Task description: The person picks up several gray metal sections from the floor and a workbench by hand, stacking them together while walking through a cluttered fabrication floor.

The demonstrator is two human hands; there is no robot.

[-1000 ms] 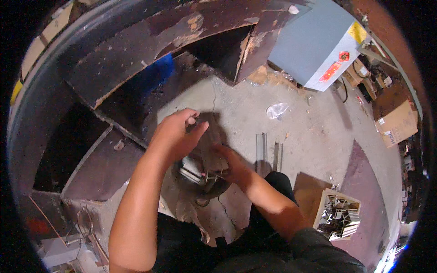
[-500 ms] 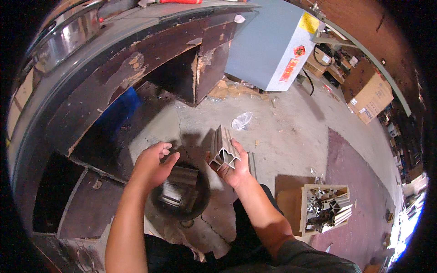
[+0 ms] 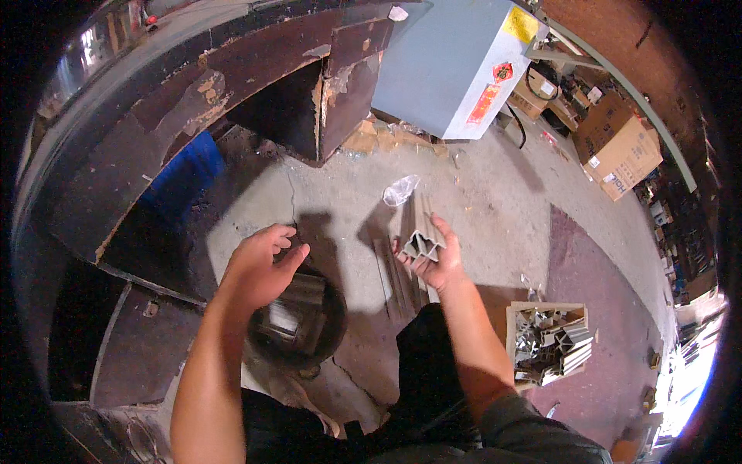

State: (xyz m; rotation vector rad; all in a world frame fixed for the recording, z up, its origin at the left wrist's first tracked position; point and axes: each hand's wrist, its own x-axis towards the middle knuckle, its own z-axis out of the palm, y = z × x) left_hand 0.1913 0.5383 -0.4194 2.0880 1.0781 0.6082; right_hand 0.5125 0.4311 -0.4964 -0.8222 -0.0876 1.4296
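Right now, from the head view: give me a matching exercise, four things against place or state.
1. metal profile
2. open box
3. clear plastic
4. round dark object

A. crumpled on the floor
B. nearest the left hand
C. gripped in the right hand
D. holding metal pieces, picture's lower right

Pairs: 1-C, 2-D, 3-A, 4-B

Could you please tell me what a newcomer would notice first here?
Probably the metal bar in the right hand, near the middle. The eye might then go to the grey-blue cabinet at the top and the open box of metal pieces at the lower right.
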